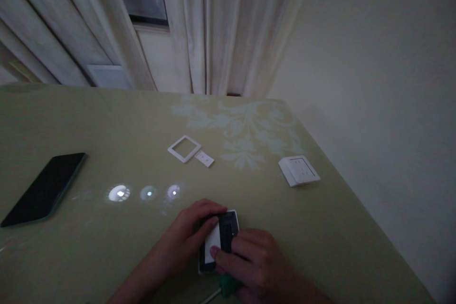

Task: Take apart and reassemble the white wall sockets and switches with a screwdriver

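Low in the head view, a wall switch panel (pixel 226 232) with a dark inner body, a pale rim and a white insert (pixel 213 243) sits between my hands. My left hand (pixel 192 228) grips its upper left side, thumb bent over the insert. From the right, my right hand (pixel 254 254) presses its thumb on the insert's lower part, with the fingers curled at the panel's right edge. A screwdriver (pixel 228 285) with a green handle is tucked under the right hand, its metal shaft pointing to the lower left. The panel's lower right is hidden by that hand.
Ahead on the greenish table (pixel 124 133) lie a white square frame (pixel 174 153) and a small white socket insert (pixel 204 158). An assembled white socket (pixel 299 171) rests at the right. A dark tablet (pixel 46 190) lies at the left. A wall (pixel 384 104) borders the right side.
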`<state>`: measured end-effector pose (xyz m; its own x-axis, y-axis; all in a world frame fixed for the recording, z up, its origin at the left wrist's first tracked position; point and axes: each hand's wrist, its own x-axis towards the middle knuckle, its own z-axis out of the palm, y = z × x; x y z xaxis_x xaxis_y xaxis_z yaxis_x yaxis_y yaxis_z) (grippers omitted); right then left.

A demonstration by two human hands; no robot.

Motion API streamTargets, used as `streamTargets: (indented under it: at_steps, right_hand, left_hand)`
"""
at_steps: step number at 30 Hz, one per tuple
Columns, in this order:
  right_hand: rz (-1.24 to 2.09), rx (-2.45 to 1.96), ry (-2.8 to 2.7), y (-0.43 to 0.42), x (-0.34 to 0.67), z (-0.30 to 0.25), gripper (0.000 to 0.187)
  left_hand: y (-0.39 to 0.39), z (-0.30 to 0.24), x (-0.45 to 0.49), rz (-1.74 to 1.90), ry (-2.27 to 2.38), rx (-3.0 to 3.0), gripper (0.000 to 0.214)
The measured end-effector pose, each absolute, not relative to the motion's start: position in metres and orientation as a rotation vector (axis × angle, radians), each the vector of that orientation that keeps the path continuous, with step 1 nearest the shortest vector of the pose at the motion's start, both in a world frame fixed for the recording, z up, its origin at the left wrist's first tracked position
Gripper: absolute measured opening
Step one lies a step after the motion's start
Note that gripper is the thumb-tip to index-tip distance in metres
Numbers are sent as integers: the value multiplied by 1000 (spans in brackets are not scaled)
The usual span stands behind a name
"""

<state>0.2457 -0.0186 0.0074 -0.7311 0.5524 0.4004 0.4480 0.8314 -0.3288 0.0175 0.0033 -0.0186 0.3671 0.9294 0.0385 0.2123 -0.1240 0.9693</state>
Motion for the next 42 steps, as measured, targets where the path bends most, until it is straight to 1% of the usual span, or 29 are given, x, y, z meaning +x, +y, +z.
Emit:
streamTargets:
  at_steps: [3,5,6,9,10,11,14,19,25,26,29,30,36,40,42]
  right_hand:
    - [362,-708,-2457,-16,247,6,24]
    - [501,-748,-2330,-13,249,5,22]
    - [587,-782,-2247,-10,251,4,21]
    - [813,-941,-2025,-1,256,4,18]
    - [864,-1017,-1970,2,257,5,18]
    - [908,-1096,-1927,4,258,6,21]
    - [986,-1251,-1857,7,258,10,35]
    - [1052,-1283,-1821,6,254,11,39]
    - [1131,-1300,-1741,8,255,9,40]
    - [1145,-1313,-1729,9,255,8,41]
    - [1167,-1353,-1703,11,256,6,42]
    - [1167,-1364,-1701,11,256,5,42]
    - [1176,-1384,-1624,15,253,-3,43]
    - [1223,-1364,-1517,23,252,-8,42]
    - [1248,-1357,-1441,28,252,-11,42]
  left_hand:
    - [2,-19,14,821,1078,1588,26]
    - [1,-14,9,776,1065,1596,27]
    - [1,-10,7,744,1045,1616,32]
    - [0,2,0,618,983,1730,77]
    - [-1,5,-1,578,975,1764,86]
    - [-1,7,-2,552,976,1783,88]
    - [-1,6,0,553,996,1761,81]
    - [-1,-7,4,598,992,1665,58]
    - [-3,-12,6,656,1055,1641,59]
    - [-1,-12,8,673,1073,1642,55]
    - [5,-11,16,745,1141,1627,32]
    - [8,-11,18,766,1162,1617,28]
    - [14,-10,25,784,1202,1621,32]
    - [29,-14,20,774,1380,1758,42]
    - [47,-16,16,793,1462,1814,42]
